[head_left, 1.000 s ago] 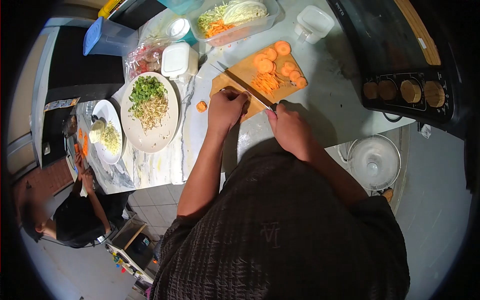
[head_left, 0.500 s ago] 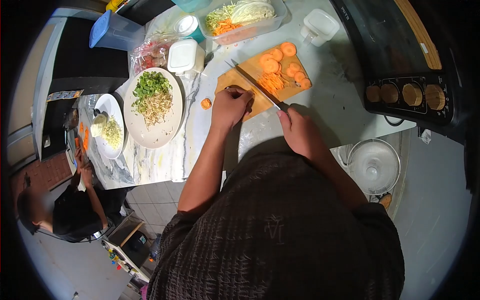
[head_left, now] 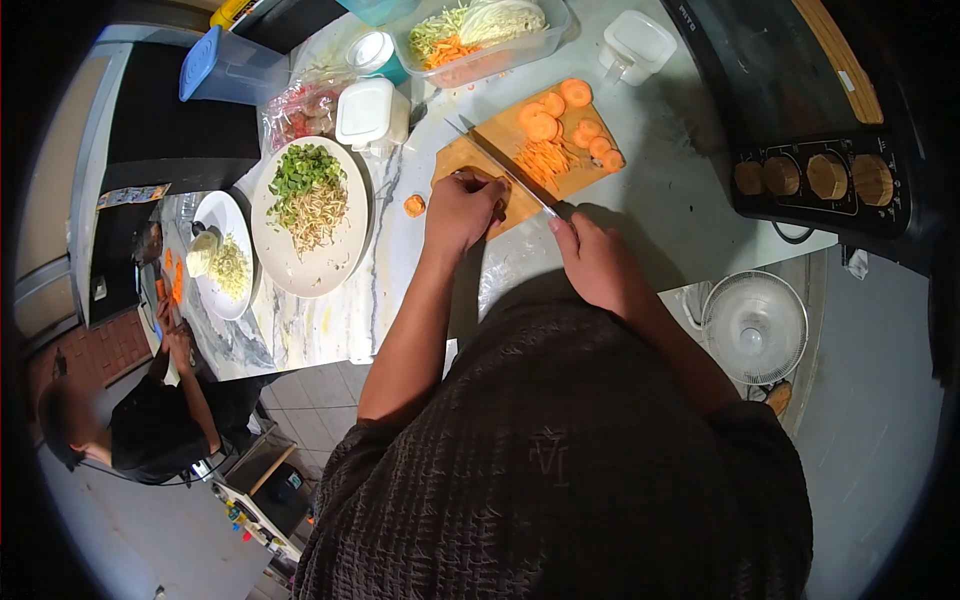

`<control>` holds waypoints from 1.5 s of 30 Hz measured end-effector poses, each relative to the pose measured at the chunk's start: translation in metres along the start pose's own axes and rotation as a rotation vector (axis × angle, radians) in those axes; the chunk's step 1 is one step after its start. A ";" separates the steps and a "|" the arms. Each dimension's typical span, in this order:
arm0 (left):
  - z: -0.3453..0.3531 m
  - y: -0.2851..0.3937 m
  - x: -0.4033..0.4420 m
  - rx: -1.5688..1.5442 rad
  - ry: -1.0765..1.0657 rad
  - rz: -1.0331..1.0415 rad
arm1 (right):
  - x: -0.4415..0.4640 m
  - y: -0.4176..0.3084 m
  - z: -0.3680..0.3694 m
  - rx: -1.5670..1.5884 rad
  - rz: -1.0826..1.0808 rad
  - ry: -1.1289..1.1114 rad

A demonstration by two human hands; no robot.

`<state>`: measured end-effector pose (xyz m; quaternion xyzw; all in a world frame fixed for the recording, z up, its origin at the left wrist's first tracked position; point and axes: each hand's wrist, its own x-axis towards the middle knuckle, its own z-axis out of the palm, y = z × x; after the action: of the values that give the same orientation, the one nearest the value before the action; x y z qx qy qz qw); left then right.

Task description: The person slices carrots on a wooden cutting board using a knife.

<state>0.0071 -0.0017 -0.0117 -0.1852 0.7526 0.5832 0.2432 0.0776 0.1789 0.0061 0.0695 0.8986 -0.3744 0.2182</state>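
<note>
My right hand (head_left: 597,255) is closed around the handle of a kitchen knife (head_left: 500,163). Its long blade lies slantwise across a wooden cutting board (head_left: 462,157), tip pointing away to the upper left. On the board's left part, my left hand (head_left: 465,208) is closed with fingertips bent down beside the blade, pinching a piece of carrot that the fingers mostly hide. Right of the blade lies a heap of carrot strips (head_left: 543,162). Round carrot slices (head_left: 541,126) rest farther up the board. A carrot end (head_left: 414,205) sits on the marble counter, left of the board.
Left stands a plate of chopped greens and sprouts (head_left: 343,255), then a white plate (head_left: 208,290) with shredded vegetable. Behind are a clear tub (head_left: 500,63) of cut vegetables and lidded containers (head_left: 370,112). An oven (head_left: 800,150) is right. A person (head_left: 150,430) works far left.
The view has shifted slightly. Both hands and the knife stay in nearly the same place on the board, with little visible movement of the blade.
</note>
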 end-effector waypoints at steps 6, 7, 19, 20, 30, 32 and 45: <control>-0.001 0.001 0.000 -0.021 -0.014 -0.003 | -0.002 -0.003 0.002 -0.017 -0.027 0.013; -0.002 0.001 0.000 -0.020 -0.015 -0.003 | -0.001 -0.002 0.002 -0.016 -0.026 0.014; -0.001 0.003 0.000 -0.021 -0.017 -0.005 | -0.004 -0.005 0.003 -0.014 -0.025 0.037; -0.001 0.004 -0.001 -0.016 -0.014 -0.002 | -0.004 -0.003 0.005 -0.012 -0.041 0.038; -0.001 0.002 -0.001 -0.034 -0.027 0.020 | -0.005 -0.007 0.009 -0.048 -0.001 0.008; -0.002 -0.001 0.001 -0.017 -0.029 0.031 | -0.006 -0.011 0.009 -0.066 0.018 0.010; -0.002 -0.004 0.001 -0.058 -0.030 0.034 | -0.001 -0.010 0.020 -0.115 0.011 0.072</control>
<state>0.0086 -0.0051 -0.0148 -0.1707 0.7348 0.6114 0.2390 0.0826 0.1577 0.0012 0.0752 0.9254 -0.3183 0.1913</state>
